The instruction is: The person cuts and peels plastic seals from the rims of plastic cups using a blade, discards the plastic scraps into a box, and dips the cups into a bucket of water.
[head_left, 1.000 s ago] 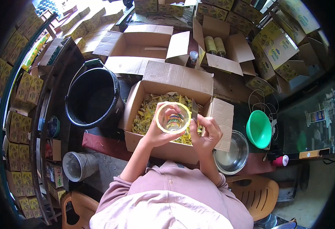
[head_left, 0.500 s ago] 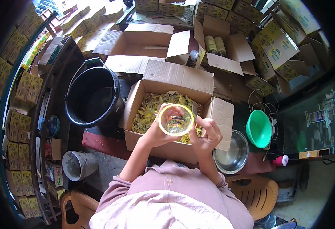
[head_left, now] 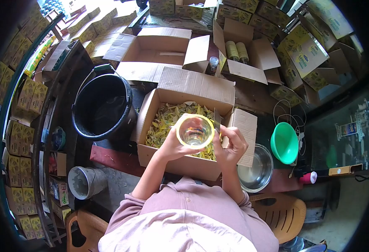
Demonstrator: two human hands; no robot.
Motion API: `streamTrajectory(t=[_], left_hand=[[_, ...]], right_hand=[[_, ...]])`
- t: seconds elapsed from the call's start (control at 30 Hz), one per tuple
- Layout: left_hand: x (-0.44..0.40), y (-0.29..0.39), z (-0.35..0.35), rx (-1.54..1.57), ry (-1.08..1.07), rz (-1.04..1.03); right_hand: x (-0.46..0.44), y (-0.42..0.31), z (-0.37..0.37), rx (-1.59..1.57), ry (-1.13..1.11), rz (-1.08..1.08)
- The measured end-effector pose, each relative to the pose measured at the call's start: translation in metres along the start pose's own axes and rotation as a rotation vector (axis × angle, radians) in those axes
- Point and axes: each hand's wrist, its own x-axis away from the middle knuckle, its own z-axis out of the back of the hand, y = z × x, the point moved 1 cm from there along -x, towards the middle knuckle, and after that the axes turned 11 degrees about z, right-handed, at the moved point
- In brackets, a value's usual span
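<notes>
My left hand (head_left: 170, 144) is wrapped round a clear cup (head_left: 196, 141) with a yellow rim, its mouth facing up toward me. At the right of the rim, my right hand (head_left: 232, 148) pinches a thin, dark, upright blade (head_left: 217, 119), whose handle is hidden by the fingers. The blade stands close beside the rim; whether it touches I cannot tell. Below both hands is an open cardboard box (head_left: 196, 80), holding many yellow and greenish scraps (head_left: 161, 126).
A black bucket (head_left: 78, 113) stands left of the box and a grey bucket (head_left: 80, 182) lower left. At right are a steel bowl (head_left: 258, 176) and a green bowl (head_left: 284, 143). Behind, one open carton (head_left: 157, 46) stands beside another holding bottles (head_left: 237, 51).
My right hand has moved slightly right, away from the cup's rim, and the blade shows more clearly. The cup has shifted a little and stays in my left hand.
</notes>
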Motion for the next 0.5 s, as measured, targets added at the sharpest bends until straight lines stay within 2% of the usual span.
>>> streamTrajectory(t=[0.1, 0.2, 0.5], left_hand=[[-0.002, -0.006, 0.001, 0.124, 0.029, -0.101], [0.000, -0.003, -0.001, 0.257, 0.012, -0.081], [0.003, -0.011, -0.008, 0.173, 0.028, -0.162]], right_hand=[[0.003, 0.001, 0.001, 0.062, -0.020, 0.052], [0.006, -0.001, -0.001, 0.104, 0.008, 0.034], [0.011, -0.012, -0.007, 0.126, 0.035, 0.024]])
